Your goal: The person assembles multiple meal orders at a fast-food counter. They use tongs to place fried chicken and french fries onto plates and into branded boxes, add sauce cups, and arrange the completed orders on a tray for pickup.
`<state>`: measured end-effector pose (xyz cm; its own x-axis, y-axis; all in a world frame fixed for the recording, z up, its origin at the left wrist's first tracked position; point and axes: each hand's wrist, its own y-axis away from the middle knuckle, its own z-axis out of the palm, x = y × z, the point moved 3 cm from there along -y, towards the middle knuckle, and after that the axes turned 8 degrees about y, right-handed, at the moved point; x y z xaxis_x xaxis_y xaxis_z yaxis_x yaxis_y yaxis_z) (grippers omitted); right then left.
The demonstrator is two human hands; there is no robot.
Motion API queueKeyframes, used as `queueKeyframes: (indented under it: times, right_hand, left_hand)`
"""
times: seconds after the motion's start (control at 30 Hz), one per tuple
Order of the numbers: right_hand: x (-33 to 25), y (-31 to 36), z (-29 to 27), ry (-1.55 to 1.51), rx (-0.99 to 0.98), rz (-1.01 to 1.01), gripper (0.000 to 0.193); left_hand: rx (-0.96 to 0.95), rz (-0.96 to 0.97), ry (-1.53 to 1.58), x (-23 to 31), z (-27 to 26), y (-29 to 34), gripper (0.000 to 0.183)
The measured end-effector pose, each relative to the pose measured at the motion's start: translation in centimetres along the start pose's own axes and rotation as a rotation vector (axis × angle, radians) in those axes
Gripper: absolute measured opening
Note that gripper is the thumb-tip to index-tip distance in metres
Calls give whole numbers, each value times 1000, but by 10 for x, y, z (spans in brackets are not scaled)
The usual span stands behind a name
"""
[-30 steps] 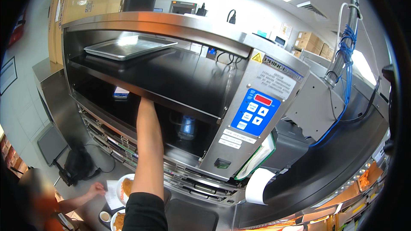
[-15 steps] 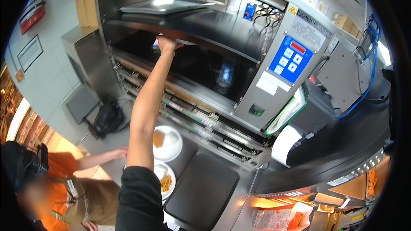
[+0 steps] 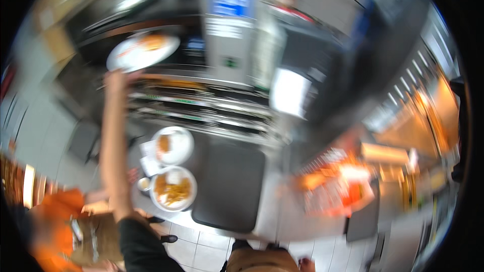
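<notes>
My left hand grips the near edge of a white plate bearing orange-brown food, raised at the front of a metal warming cabinet. The view is blurred, so the finger details are smeared. At the bottom edge, beside my apron, part of my right hand shows; its fingers cannot be made out. On the counter below are a white plate with brown and white food and another plate with fries and other food. A small cup stands beside the lower plate.
A black tray lies on the counter, right of the two plates. A co-worker in an orange shirt stands at the left, one hand close to the counter. A paper roll strip hangs from a machine; orange-lit food bins are at right.
My left hand has come out of the cabinet with the plate, moving toward me. The head view has swung right and down, bringing my apron and part of my right hand into view.
</notes>
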<state>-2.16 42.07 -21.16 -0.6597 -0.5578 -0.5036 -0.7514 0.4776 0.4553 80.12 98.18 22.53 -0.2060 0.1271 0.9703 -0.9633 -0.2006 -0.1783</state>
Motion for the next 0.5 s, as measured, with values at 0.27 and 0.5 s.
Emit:
queueKeyframes:
  times: [0.27,0.5]
  right_hand:
    - [2,21,-64,-153,615,156,21]
    - [137,16,-210,-367,1135,313,9]
  left_hand:
    - [-44,24,39,34,-163,141,51]
    - [-248,-288,-158,-1,48,501,79]
